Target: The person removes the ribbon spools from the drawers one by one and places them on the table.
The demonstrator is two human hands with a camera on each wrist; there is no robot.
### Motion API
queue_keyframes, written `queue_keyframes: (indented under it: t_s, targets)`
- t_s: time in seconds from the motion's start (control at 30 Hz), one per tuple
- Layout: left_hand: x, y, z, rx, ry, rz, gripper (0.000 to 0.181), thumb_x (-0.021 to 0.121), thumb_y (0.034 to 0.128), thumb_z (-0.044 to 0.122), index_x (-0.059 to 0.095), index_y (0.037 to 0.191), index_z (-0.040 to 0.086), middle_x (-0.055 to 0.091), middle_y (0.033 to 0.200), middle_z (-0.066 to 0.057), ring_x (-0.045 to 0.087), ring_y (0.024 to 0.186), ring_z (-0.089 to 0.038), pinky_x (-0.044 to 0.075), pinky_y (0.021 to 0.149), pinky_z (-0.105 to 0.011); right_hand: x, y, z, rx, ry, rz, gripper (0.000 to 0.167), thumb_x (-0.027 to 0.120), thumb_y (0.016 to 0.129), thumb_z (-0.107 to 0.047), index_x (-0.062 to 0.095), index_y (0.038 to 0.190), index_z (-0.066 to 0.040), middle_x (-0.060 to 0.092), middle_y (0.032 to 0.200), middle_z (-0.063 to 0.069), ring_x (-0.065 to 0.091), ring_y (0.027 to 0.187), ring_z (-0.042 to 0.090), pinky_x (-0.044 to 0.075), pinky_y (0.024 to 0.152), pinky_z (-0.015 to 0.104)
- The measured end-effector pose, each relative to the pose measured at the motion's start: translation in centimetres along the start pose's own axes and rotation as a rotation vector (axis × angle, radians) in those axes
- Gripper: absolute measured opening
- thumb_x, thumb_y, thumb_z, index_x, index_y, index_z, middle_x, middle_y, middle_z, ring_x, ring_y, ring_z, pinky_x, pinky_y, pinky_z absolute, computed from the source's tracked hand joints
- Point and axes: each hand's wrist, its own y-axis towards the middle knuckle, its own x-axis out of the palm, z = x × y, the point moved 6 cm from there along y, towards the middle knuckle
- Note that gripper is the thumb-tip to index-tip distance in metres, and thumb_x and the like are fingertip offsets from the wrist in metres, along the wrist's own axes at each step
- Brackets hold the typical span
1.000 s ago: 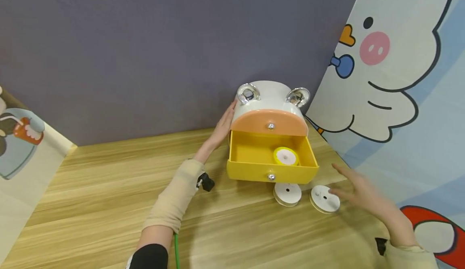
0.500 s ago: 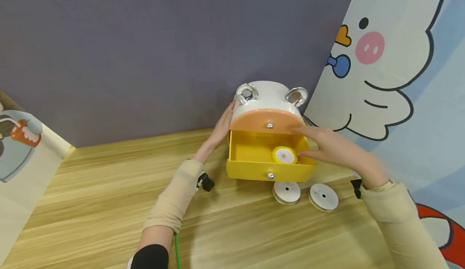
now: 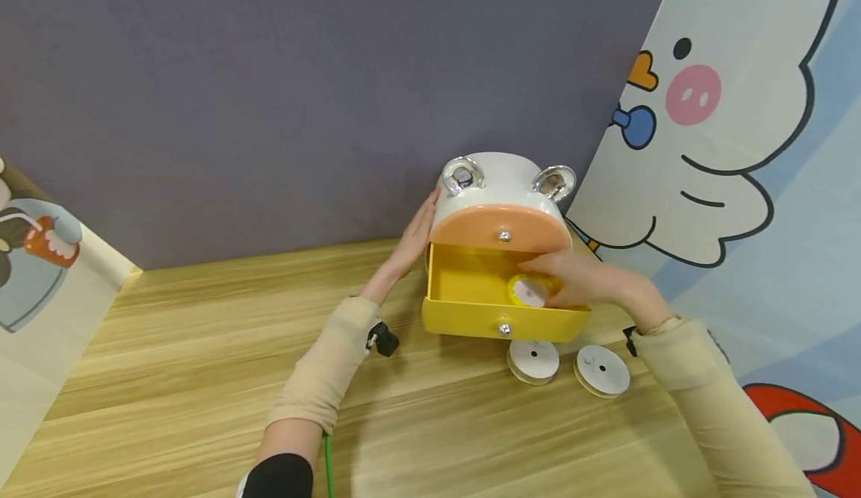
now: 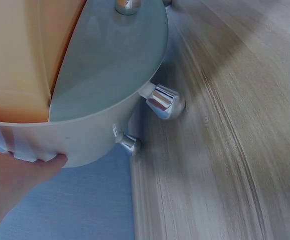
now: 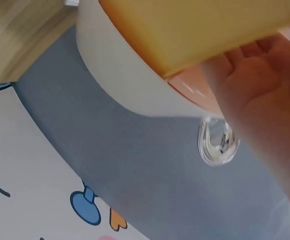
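Observation:
A white bear-shaped drawer box (image 3: 501,176) stands against the grey backing, its lower yellow drawer (image 3: 464,318) pulled out. In this drawer lies a ribbon spool (image 3: 527,294) with a yellow rim and pale centre. My right hand (image 3: 585,277) reaches over the drawer's right wall, thumb and fingers spread about the spool; firm contact cannot be made out. In the right wrist view, the drawer wall hides the right hand's fingertips (image 5: 264,85). My left hand (image 3: 412,244) rests on the box's left side with fingers extended, and in the left wrist view the hand (image 4: 20,175) touches its white shell.
Two white ribbon spools, one just below the drawer (image 3: 534,361) and another farther right (image 3: 602,370), lie on the wood-grain table (image 3: 202,378). A closed orange drawer (image 3: 501,225) sits above the yellow one. A cartoon-printed panel (image 3: 740,206) borders the right side.
My right hand has moved left from above the right-hand white spool, over the drawer's edge and down to the yellow-rimmed spool. The left hand stays on the box.

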Motion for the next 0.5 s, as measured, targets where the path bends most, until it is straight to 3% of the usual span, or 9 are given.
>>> queue_keyframes:
  t_s: [0.17,0.37,0.5]
  targets:
    - [0.0,0.1,0.1,0.014,0.010,-0.006,0.053,0.021,0.1096,0.042,0.018,0.160,0.025,0.012,0.169,0.002,0.009,0.157,-0.017,0.006,0.129,-0.041,0.7,0.5,0.2,0.052,0.023,-0.054,0.047,0.073,0.080,0.003,0.063,0.126,-0.001,0.067,0.110,0.009,0.056,0.090,0.021,0.052,0.080,0.032]
    - [0.0,0.0,0.2,0.013,0.022,-0.002,0.053,0.020,0.1098,0.041,0.018,0.160,0.023,0.012,0.169,-0.002,0.010,0.157,-0.017,0.006,0.129,-0.041,1.3,1.2,0.4,0.059,-0.054,-0.081,0.028,0.072,0.079,0.006,0.061,0.097,-0.012,0.056,0.084,0.002,0.051,0.080,0.015,0.045,0.075,0.025]
    - [-0.1,-0.1,0.3,0.013,0.023,-0.001,0.054,0.022,0.1099,0.041,0.018,0.160,0.022,0.012,0.169,-0.003,0.010,0.157,-0.018,0.007,0.129,-0.041,1.6,1.5,0.4,0.064,-0.122,-0.091,0.027,0.069,0.080,0.008,0.056,0.091,-0.014,0.052,0.079,-0.001,0.049,0.076,0.011,0.043,0.073,0.025]
